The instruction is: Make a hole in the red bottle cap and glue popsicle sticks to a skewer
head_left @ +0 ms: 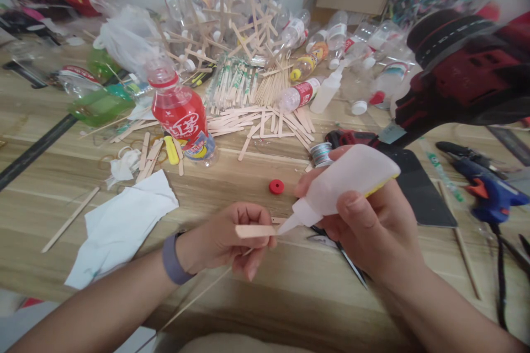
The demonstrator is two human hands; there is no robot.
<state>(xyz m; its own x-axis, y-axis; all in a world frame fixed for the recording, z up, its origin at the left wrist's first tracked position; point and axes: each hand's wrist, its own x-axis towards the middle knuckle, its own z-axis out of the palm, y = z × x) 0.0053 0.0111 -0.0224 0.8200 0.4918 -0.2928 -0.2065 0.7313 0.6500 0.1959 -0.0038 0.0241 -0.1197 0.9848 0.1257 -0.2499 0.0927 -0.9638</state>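
Observation:
My left hand (242, 237), with a grey band on its wrist, is closed on a short flat wooden stick (253, 231). A long thin stick (194, 299) runs from beneath the same hand toward the lower left. My right hand (372, 220) grips a white squeeze bottle (348, 176) tilted down to the left. The bottle's pointed nozzle is at the right end of the flat stick; whether they touch, I cannot tell. Just above, a red ring-shaped piece (276, 186) lies on the table (219, 187). Scissors (351, 265) are partly hidden under my right hand.
A red-labelled bottle (182, 116) stands left of centre. White cloth (124, 226) lies at the left. Loose sticks (265, 121) and plastic bottles fill the back. On the right are a red and black power tool (464, 71), a black plate (426, 187) and a blue glue gun (492, 193).

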